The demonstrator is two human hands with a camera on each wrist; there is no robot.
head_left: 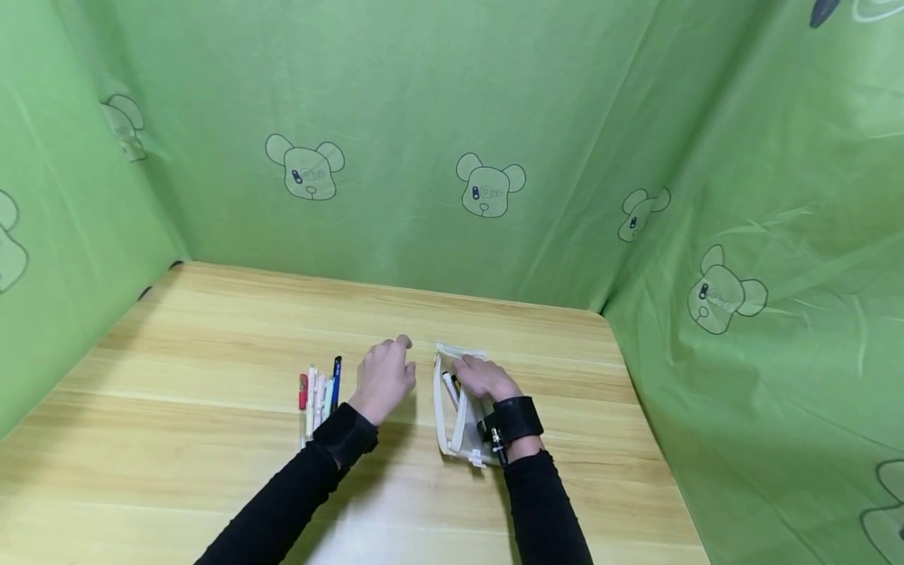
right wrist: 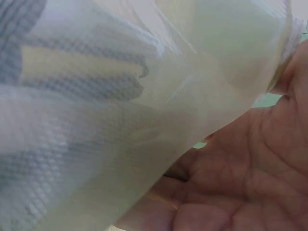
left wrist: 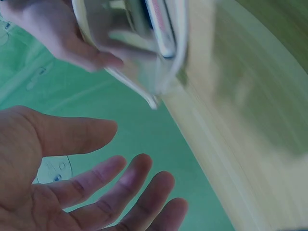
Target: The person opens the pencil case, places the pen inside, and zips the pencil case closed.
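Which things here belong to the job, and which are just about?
Probably for the job:
translucent, white-edged pouch, gripped by the right hand
slim white pen inside it
slim red, white and blue pens near the left hand

Just surroundings:
green patterned cloth
pale wooden table

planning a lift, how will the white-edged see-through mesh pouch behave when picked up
The white-edged mesh pouch is probably floppy, since its thin wall creases. It seems light for its size, with see-through sides and slim pens inside. Its mouth gapes, so tipping it could spill them.
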